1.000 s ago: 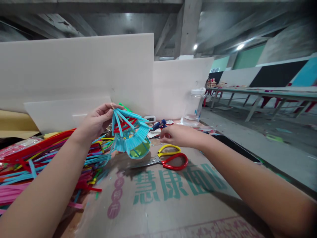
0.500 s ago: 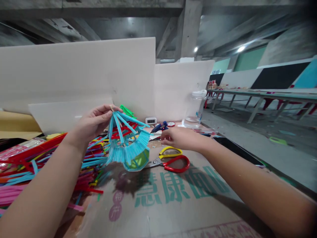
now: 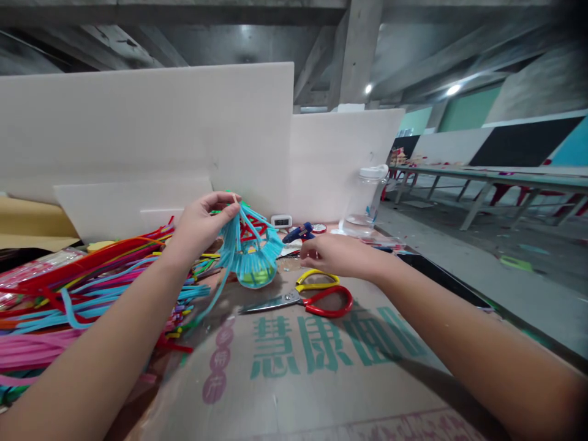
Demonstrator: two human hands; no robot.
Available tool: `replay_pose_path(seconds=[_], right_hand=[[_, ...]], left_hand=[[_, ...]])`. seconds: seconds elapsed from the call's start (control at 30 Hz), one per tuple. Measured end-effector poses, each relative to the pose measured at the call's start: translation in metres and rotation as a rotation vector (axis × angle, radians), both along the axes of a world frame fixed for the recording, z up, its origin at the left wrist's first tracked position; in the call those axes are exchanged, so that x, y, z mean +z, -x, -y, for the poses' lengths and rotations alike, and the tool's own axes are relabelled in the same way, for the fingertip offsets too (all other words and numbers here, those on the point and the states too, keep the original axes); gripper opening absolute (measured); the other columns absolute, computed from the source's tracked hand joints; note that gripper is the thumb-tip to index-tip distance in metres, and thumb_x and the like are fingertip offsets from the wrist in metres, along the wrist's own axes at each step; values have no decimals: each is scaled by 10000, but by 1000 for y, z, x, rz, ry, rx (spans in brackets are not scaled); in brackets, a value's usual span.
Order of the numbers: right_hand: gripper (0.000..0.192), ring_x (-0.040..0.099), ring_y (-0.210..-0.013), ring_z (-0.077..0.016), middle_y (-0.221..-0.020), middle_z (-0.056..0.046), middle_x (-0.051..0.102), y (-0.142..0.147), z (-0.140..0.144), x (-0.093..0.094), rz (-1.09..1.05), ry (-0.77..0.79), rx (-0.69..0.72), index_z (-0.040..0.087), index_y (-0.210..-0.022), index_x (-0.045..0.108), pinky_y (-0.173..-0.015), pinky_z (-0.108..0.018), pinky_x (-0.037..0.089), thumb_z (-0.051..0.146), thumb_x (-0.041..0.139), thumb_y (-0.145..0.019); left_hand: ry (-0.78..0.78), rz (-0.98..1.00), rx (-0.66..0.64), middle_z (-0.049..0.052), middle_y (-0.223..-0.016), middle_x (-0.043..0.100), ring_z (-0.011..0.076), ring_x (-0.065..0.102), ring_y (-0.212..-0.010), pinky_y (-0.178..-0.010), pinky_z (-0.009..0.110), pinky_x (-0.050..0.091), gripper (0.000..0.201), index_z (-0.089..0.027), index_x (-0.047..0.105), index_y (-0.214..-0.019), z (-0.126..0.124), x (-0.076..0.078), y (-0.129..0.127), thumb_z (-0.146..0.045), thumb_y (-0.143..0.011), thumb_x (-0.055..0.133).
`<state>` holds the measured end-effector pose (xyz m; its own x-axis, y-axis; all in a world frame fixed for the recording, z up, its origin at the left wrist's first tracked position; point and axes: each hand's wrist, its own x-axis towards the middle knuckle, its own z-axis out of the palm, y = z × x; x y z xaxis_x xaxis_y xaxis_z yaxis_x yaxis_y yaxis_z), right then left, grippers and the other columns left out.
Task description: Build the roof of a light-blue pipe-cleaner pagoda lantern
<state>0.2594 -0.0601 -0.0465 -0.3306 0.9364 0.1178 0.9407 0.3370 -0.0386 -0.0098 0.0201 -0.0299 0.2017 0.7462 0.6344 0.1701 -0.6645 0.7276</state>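
A sheet of cardboard (image 3: 321,380) printed with green characters covers the near worktop, with red-and-yellow-handled scissors (image 3: 307,295) lying on it just beyond the lettering, blades pointing left. To the left, a loose heap of coloured pipe cleaners (image 3: 78,294) in red, pink and blue spreads across the table. Above the scissors, the left hand (image 3: 199,223) pinches the top of a blue pipe-cleaner lantern (image 3: 250,254), fingers closed on its gathered strands so that it hangs over the cardboard. The right hand (image 3: 337,254) hovers just right of the lantern, palm down, fingers loosely curled and holding nothing. Farther off stand a clear plastic jar (image 3: 365,199) and white partition boards (image 3: 151,128).
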Motion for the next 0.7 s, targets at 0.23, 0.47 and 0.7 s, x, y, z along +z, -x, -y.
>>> replay_pose_path(seconds=[0.23, 0.47, 0.7], right_hand=[[257, 658, -785, -180, -929, -44, 752, 4, 3, 4, 24, 34, -19, 244, -1007, 725, -560, -256, 316, 397, 538, -917], [238, 647, -771, -174, -930, -37, 749, 5, 3, 3, 37, 38, -18, 244, -999, 723, -564, -255, 319, 382, 549, -911], [238, 638, -755, -176, -923, -40, 741, 9, 5, 4, 84, 30, -40, 250, -1002, 723, -585, -259, 323, 388, 554, -907]], left_hand=[[-5, 20, 60, 23, -827, 666, 163, 612, -760, -685, 263, 478, 326, -187, 709, -931, -5, -1, 3, -474, -777, 724], [17, -20, 155, 40, -841, 695, 171, 608, -773, -655, 252, 441, 358, -175, 710, -912, 2, 1, -3, -502, -766, 713], [16, -19, 183, 35, -784, 694, 179, 608, -742, -625, 264, 425, 352, -181, 713, -853, 8, 5, -4, -516, -744, 728]])
